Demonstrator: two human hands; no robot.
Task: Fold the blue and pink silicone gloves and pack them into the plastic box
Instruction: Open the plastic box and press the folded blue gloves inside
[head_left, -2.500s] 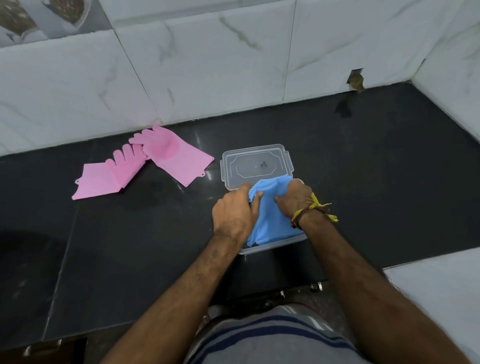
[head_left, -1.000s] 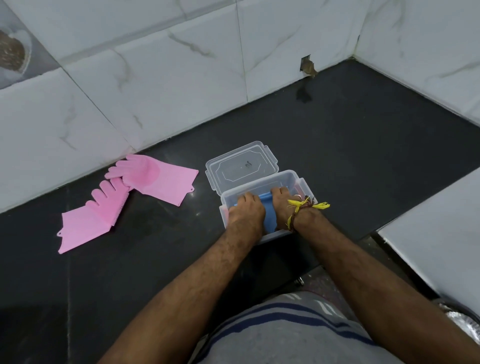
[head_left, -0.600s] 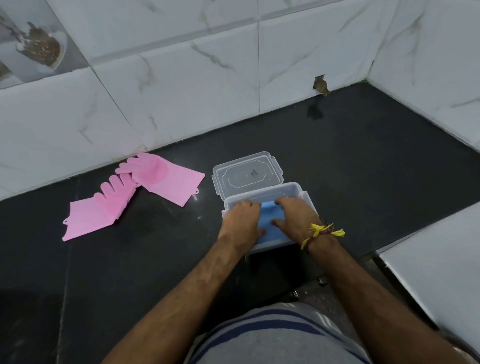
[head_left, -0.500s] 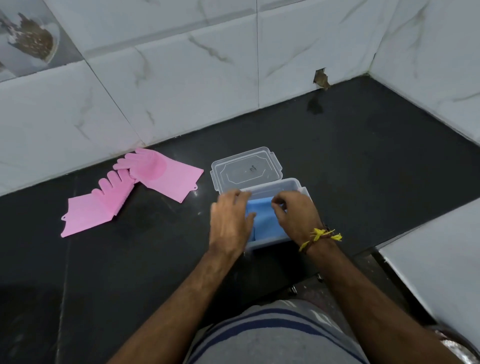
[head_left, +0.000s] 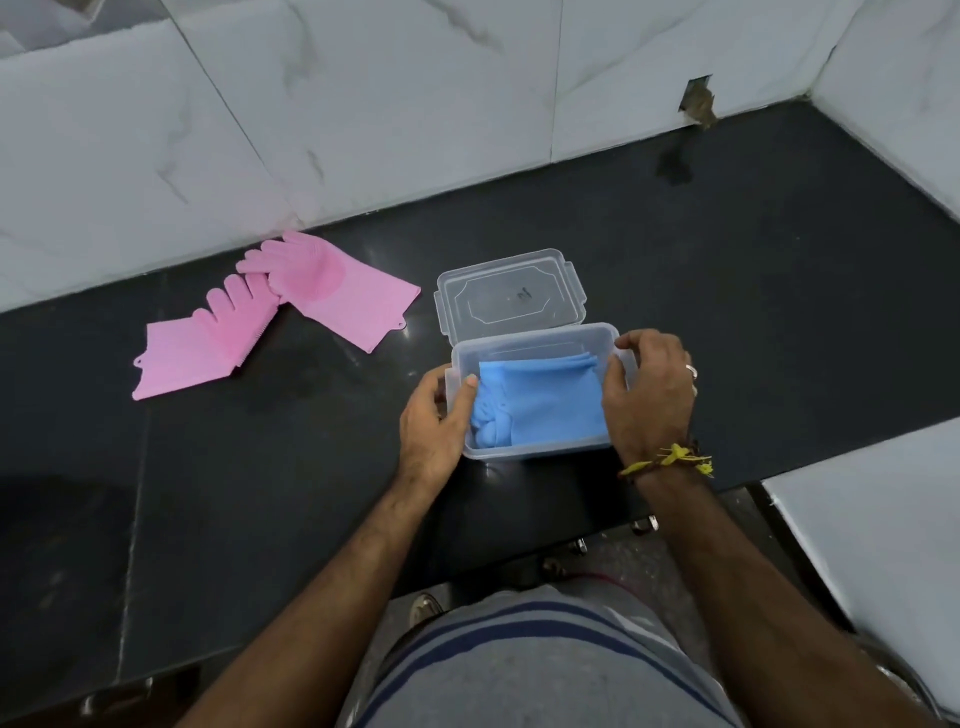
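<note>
The folded blue gloves (head_left: 540, 402) lie inside the clear plastic box (head_left: 530, 336) on the black counter. My left hand (head_left: 434, 421) grips the box's left wall, thumb over the rim. My right hand (head_left: 649, 395) grips the right wall, fingers curled over the far right corner. The box's clear lid (head_left: 509, 297) lies flat just behind the box. Two pink gloves (head_left: 291, 312) lie unfolded on the counter to the left, fingers overlapping near the wall.
White marble tiles (head_left: 363, 114) back the black counter (head_left: 779, 291) and turn a corner at the right. A small hole (head_left: 698, 101) breaks the wall base. A white surface (head_left: 872, 530) sits lower right. The counter's front edge runs below the box.
Both hands have left the blue gloves, which now lie flat inside, and moved outward to grip the box's two side walls.
</note>
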